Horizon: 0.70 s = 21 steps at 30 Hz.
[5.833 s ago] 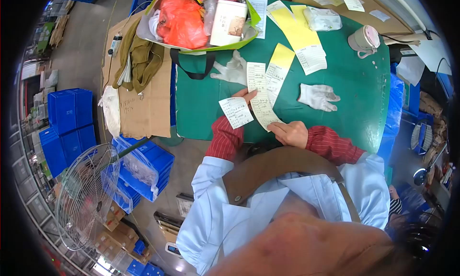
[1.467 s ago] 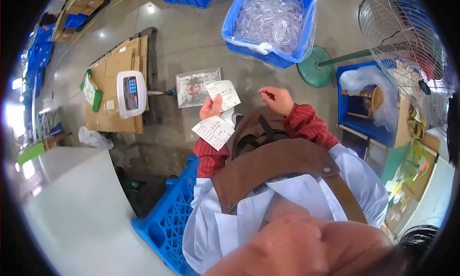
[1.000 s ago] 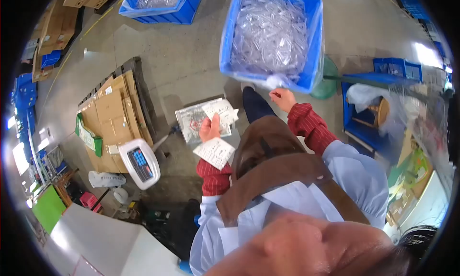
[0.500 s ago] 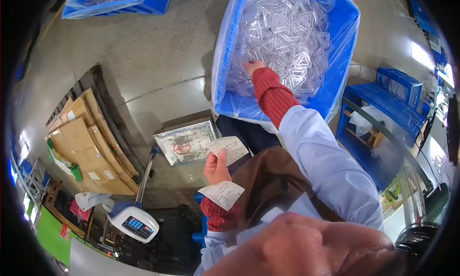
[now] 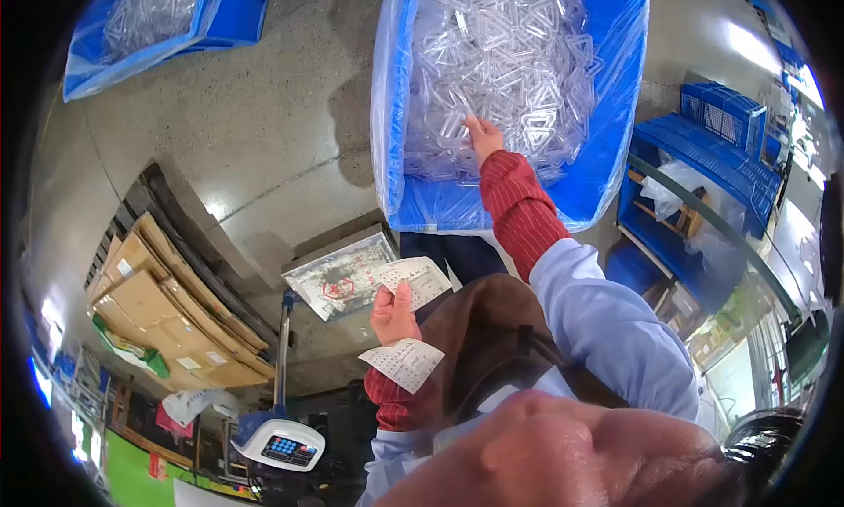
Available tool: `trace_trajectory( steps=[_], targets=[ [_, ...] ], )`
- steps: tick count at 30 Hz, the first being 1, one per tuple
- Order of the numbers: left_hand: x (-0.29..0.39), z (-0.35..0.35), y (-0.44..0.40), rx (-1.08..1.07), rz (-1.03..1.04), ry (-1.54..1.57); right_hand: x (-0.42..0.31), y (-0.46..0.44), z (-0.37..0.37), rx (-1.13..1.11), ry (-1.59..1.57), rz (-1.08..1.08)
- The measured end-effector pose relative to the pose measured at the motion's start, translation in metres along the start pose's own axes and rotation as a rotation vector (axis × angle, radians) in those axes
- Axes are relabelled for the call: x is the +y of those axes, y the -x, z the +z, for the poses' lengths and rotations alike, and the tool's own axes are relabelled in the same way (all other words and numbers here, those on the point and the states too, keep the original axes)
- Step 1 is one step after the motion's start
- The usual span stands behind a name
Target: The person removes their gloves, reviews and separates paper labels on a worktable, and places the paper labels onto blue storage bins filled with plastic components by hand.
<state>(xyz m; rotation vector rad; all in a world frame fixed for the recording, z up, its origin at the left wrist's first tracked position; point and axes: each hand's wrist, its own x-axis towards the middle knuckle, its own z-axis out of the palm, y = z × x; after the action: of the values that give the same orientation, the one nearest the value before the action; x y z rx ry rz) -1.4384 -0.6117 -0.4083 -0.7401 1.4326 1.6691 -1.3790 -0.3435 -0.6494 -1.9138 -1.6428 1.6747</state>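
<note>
grey concrete floor stretches across the workshop, with a stack of flattened brown cardboard off to the left. near it sits a white scale head with blue keys on a metal post, and a flat worn metal platform with a red round mark lies just beyond the person's left hand. ahead stands a large blue plastic bin lined with clear film, heaped with clear plastic triangular pieces; a second blue lined bin stands well apart at the upper left.

the right arm, in a light-blue sleeve with a red striped cuff, extends forward over the near edge of the large bin. its right hand points away from the body, thumb and fingers drawn near each other among the triangular pieces; whether they pinch one cannot be told.

the left arm is bent close to the brown apron. its left hand is closed, thumb up, on a white printed paper slip, while another white paper slip lies across the wrist.
</note>
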Motion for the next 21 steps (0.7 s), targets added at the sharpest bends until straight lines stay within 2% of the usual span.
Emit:
trace_trajectory(
  steps=[2,8,11,17,20,21],
  targets=[
    [0.005,0.003,0.001,-0.020,-0.004,-0.021,0.001,0.002,-0.013,-0.021,0.018,-0.043],
    [0.013,0.017,0.002,-0.094,0.010,0.054,-0.005,0.018,-0.028,-0.125,-0.319,0.023],
    [0.012,0.017,0.000,-0.103,-0.010,0.038,0.021,0.005,-0.041,-0.241,-0.287,0.005],
    [0.003,0.016,-0.005,-0.084,-0.004,-0.009,0.003,0.008,-0.050,-0.304,-0.271,0.120],
    [-0.001,0.016,-0.009,-0.073,-0.039,0.018,0.021,-0.035,-0.059,-0.611,0.241,-0.021],
    [-0.002,0.016,-0.011,-0.074,-0.043,0.022,0.021,-0.055,-0.057,-0.471,0.436,-0.155]
  ],
)
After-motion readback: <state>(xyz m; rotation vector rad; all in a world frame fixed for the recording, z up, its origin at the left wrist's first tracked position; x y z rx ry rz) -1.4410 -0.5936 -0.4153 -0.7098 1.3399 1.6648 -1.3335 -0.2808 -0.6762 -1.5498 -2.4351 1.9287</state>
